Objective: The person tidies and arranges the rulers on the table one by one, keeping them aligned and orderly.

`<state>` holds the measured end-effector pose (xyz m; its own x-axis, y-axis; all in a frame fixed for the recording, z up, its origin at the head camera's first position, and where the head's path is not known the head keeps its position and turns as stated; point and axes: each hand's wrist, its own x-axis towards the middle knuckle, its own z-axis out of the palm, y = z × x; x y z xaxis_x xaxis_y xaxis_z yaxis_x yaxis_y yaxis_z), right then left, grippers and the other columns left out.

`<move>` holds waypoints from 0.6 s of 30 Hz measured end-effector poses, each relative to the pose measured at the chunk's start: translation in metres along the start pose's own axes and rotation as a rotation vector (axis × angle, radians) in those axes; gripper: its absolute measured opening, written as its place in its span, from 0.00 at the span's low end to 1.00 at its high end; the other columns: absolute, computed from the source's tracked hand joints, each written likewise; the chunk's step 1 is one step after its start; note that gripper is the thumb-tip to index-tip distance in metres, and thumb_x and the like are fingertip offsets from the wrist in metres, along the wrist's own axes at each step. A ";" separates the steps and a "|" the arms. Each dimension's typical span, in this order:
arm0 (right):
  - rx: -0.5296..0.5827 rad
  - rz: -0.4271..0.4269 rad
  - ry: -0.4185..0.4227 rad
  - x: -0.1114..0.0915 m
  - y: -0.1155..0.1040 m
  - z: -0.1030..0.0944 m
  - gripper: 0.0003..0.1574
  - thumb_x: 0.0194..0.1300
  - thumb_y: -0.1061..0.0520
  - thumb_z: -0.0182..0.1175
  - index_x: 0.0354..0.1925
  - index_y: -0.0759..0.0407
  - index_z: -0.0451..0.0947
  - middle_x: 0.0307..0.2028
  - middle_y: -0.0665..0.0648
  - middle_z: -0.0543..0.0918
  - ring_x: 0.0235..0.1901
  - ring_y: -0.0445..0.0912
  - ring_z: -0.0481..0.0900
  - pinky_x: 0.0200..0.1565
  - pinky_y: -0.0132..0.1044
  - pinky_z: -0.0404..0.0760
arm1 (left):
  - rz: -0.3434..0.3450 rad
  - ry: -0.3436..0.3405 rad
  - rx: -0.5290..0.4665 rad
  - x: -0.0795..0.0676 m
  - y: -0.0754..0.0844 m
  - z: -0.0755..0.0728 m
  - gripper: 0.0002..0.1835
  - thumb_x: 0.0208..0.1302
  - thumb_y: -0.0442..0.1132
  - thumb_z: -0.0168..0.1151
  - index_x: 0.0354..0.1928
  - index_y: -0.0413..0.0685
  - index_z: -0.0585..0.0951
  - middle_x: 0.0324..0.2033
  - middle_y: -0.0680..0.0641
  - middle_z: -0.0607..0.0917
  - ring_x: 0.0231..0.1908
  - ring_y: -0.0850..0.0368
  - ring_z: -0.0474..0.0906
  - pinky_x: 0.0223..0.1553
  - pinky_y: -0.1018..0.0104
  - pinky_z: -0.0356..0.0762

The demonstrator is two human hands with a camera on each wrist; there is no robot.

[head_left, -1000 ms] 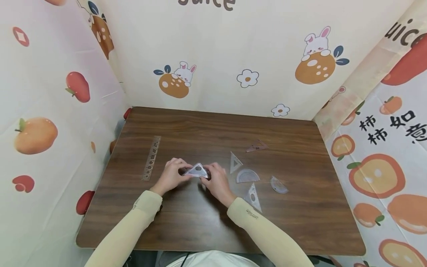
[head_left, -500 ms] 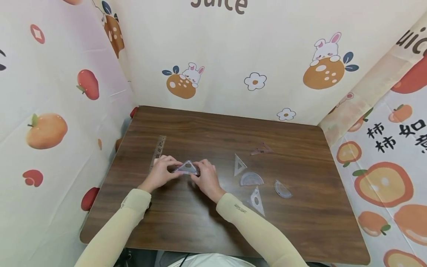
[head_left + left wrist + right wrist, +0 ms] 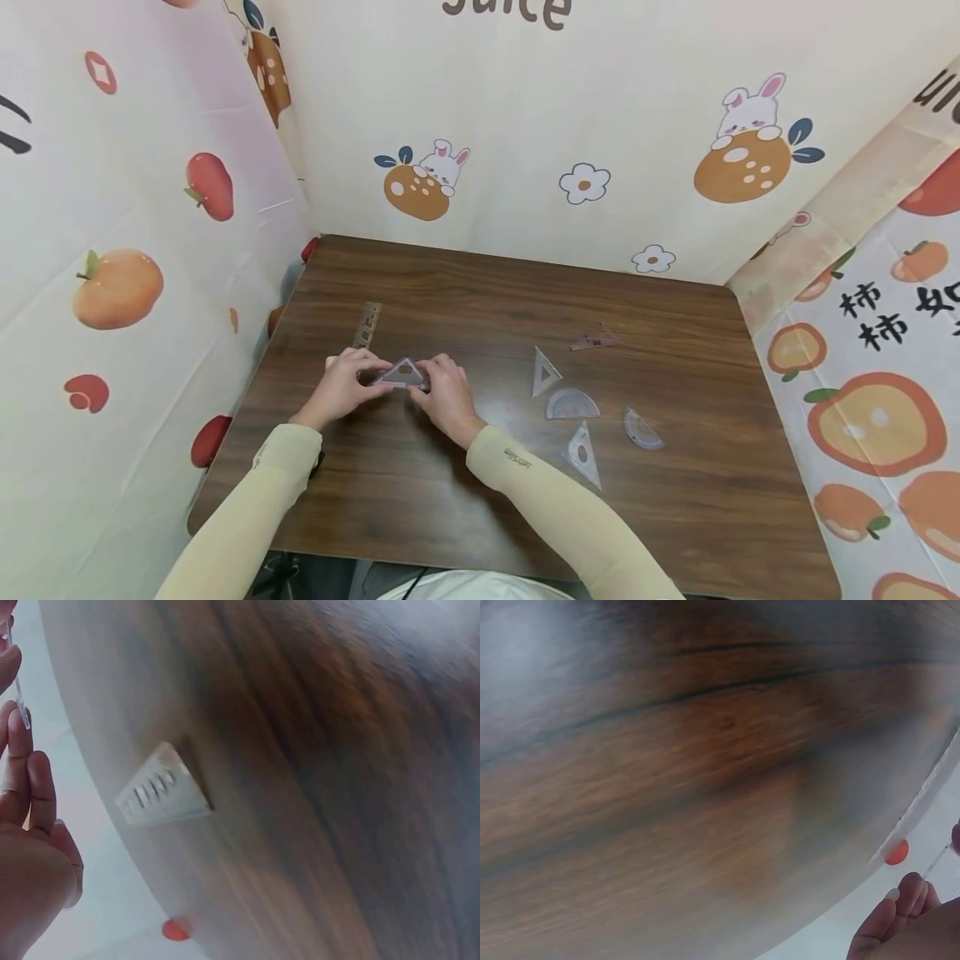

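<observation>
A clear set square (image 3: 402,373) with a round hole is held between both hands, long edge toward the person. My left hand (image 3: 341,385) pinches its left corner between thumb and fingers. At the opposite corner, my right hand (image 3: 447,400) pinches it the same way. In the left wrist view the set square (image 3: 22,705) shows edge-on at the fingertips of the left hand (image 3: 30,817). Its thin edge also shows by the right hand (image 3: 907,919) in the right wrist view. Just beyond the left hand lies a clear ruler (image 3: 367,325) with cut-out shapes, partly covered by that hand.
Right of the hands lie two clear set squares (image 3: 545,372) (image 3: 583,454), two protractors (image 3: 572,405) (image 3: 642,430) and a pinkish set square (image 3: 597,337). The brown wooden table (image 3: 675,517) is enclosed by printed curtains (image 3: 510,108) at the back and both sides.
Both hands have moved left with the set square, and the left hand now overlaps the near part of the ruler. The head view has shifted slightly. Other pieces lie as before.
</observation>
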<state>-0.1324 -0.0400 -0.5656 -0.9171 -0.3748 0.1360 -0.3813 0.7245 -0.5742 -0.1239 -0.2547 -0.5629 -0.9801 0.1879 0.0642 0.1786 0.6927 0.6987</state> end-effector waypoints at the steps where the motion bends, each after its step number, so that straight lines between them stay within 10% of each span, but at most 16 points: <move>1: -0.005 -0.001 -0.001 0.000 -0.001 0.002 0.25 0.62 0.51 0.75 0.55 0.58 0.84 0.45 0.54 0.83 0.41 0.45 0.79 0.47 0.35 0.73 | -0.002 0.004 0.005 -0.001 -0.001 -0.001 0.17 0.55 0.39 0.80 0.48 0.48 0.90 0.41 0.48 0.87 0.47 0.48 0.75 0.48 0.54 0.52; 18: -0.054 0.089 -0.042 0.004 -0.006 0.029 0.26 0.61 0.48 0.74 0.55 0.56 0.85 0.44 0.51 0.83 0.43 0.44 0.79 0.50 0.37 0.74 | -0.016 0.075 0.085 -0.014 -0.023 0.011 0.20 0.55 0.40 0.79 0.50 0.45 0.89 0.45 0.45 0.90 0.45 0.50 0.75 0.46 0.55 0.52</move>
<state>-0.1305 -0.0621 -0.5852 -0.9425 -0.3302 0.0519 -0.3049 0.7857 -0.5383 -0.1135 -0.2653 -0.5878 -0.9861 0.1258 0.1090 0.1664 0.7524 0.6373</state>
